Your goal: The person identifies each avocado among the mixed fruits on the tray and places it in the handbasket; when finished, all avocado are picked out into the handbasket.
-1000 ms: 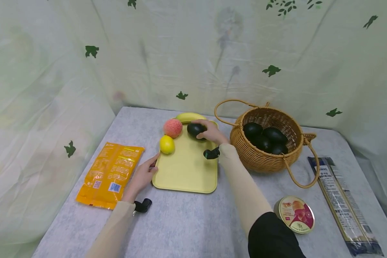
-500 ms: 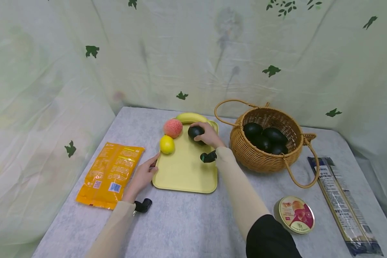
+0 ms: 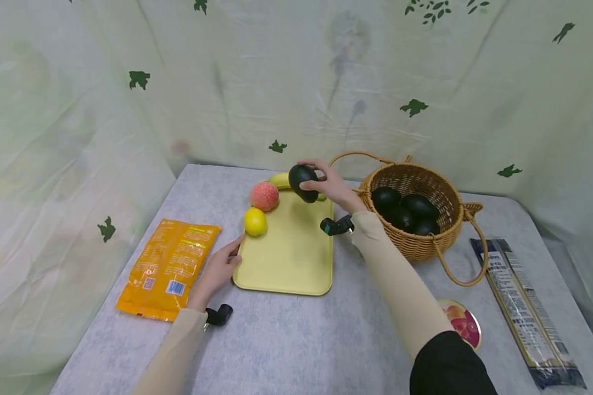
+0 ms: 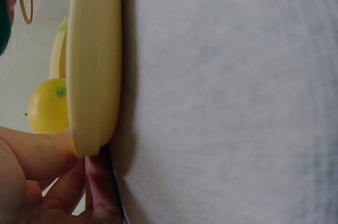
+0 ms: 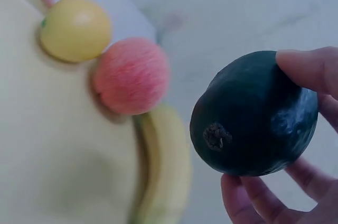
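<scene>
My right hand grips a dark green avocado above the far right part of a pale yellow tray. In the right wrist view the avocado shows its stem end, with thumb on one side and fingers on the other. My left hand holds the tray's left edge; in the left wrist view the thumb lies over the rim and fingers sit beneath. On the tray are a lemon, a pink peach and a banana, partly hidden behind the avocado.
A wicker basket with several avocados stands right of the tray. An orange packet lies left. A long clear packet lies far right. The right sleeve partly covers a round tin. A patterned curtain hangs behind.
My right hand has lifted the avocado off the tray, and the avocado now stands more upright. The right forearm has shifted right, covering part of the tin. My left hand has kept its place.
</scene>
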`<state>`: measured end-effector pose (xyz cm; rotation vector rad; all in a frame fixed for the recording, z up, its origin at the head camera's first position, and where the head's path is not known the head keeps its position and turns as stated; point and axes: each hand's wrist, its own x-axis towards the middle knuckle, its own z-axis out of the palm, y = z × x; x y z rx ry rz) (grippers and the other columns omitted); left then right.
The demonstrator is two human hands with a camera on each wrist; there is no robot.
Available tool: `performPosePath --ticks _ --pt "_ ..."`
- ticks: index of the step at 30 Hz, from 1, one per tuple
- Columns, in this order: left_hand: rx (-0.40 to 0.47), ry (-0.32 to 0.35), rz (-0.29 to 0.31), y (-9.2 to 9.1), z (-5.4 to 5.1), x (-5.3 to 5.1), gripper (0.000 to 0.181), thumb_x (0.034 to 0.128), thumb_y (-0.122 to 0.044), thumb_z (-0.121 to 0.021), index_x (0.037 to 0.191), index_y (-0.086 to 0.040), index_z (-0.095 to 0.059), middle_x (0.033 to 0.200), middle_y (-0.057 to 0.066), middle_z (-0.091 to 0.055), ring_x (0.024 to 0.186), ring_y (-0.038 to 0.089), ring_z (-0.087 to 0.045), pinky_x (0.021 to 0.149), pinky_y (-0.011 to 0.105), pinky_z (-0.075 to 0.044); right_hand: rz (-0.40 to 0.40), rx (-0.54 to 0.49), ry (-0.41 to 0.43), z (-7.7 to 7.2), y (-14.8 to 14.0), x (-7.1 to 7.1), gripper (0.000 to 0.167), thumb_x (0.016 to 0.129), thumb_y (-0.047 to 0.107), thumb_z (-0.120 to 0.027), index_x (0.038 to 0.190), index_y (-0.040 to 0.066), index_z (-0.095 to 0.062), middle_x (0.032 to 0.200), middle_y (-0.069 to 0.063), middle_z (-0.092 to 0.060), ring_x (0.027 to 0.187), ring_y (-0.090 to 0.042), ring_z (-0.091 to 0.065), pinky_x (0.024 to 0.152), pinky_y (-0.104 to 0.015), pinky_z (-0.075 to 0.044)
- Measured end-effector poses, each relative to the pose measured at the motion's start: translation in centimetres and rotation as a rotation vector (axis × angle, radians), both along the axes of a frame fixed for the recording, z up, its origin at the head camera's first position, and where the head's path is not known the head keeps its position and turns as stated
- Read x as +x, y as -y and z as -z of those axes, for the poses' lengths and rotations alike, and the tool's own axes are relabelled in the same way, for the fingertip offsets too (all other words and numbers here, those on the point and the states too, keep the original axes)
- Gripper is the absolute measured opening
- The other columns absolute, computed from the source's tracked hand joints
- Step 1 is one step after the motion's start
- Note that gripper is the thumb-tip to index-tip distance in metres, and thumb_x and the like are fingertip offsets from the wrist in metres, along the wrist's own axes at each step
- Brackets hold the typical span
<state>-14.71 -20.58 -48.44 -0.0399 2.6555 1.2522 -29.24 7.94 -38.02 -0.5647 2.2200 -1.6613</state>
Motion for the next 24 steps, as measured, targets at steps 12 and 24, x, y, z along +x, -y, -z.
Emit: performPosePath --ticks 12,24 --pt "-0.004 0.004 0.005 0.1 0.2 -0.2 0.053 0.1006 -0.007 -0.046 0.151 -0.012 -0.029 0.139 0.021 -0.047 0.122 0.031 -0.048 0.100 0.047 -0.040 0.052 0.011 -0.042 -5.4 -7.5 0.5 0.056 0.090 0.025 -0.067 0.143 0.025 -0.045 0.144 -0.008 -0.036 0.115 -0.029 -0.051 0.090 -0.048 -0.045" --pt "-0.009 0.012 0.001 0.1 0.3 -0.1 0.054 0.1004 -0.008 -0.046 0.151 -0.012 -0.029 0.139 0.020 -0.047 0.122 0.031 -0.048 0.100 0.047 -0.040 0.216 0.106 0.001 -5.8 -15.2 2.9 0.061 0.091 0.035 -0.065 0.145 0.023 -0.039 0.140 -0.011 -0.037 0.111 -0.025 -0.050 0.085 -0.036 -0.048"
